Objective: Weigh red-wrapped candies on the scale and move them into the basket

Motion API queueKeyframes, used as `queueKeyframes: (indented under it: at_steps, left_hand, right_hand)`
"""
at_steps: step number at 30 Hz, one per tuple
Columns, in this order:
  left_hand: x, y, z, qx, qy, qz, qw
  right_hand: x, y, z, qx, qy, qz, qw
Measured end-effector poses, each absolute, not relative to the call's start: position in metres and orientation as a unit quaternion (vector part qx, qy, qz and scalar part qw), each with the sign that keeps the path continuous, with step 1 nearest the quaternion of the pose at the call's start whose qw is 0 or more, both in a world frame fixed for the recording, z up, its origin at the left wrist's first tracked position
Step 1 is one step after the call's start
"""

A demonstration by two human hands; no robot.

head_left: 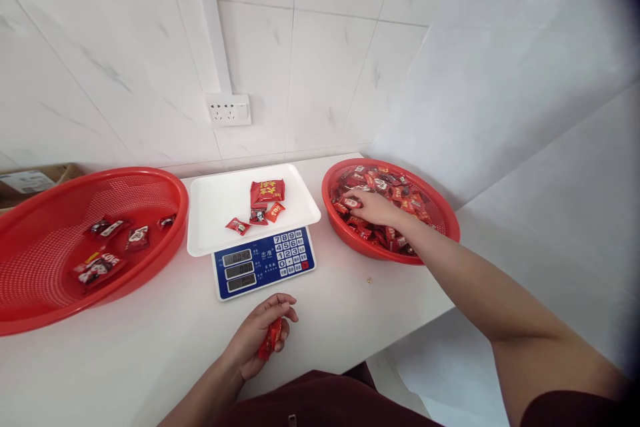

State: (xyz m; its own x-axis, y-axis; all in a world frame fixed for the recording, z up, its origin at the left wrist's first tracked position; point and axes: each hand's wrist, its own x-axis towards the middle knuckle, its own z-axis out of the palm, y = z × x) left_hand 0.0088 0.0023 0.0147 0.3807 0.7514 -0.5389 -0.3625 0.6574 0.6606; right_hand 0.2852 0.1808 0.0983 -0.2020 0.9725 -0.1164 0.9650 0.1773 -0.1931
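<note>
White table (pixel 327 330) set with its back edge by a grey-veined tiled wall (pixel 330 73); white socket plate (pixel 229 111) mounted there, its top edge met by white trunking (pixel 213 20); cardboard box (pixel 67 173) partly hidden, seen far left by the back edge, white label (pixel 27 181) stuck on; golden speck (pixel 369 281) noted toward the surface's front right corner, unidentified.

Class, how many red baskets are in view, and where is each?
2: the left basket, partly outside the picture, left of the scale; and the right basket, right of it, with the right hand inside.
</note>
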Motion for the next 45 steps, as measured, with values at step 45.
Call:
queueKeyframes:
  at_steps: [45]
  left_hand:
    - [0.01, 0.0, 0.012, 0.215, 0.397, 0.357, 0.818]
  right_hand:
    - [0.201, 0.069, 0.08, -0.446, -0.777, 0.408, 0.176]
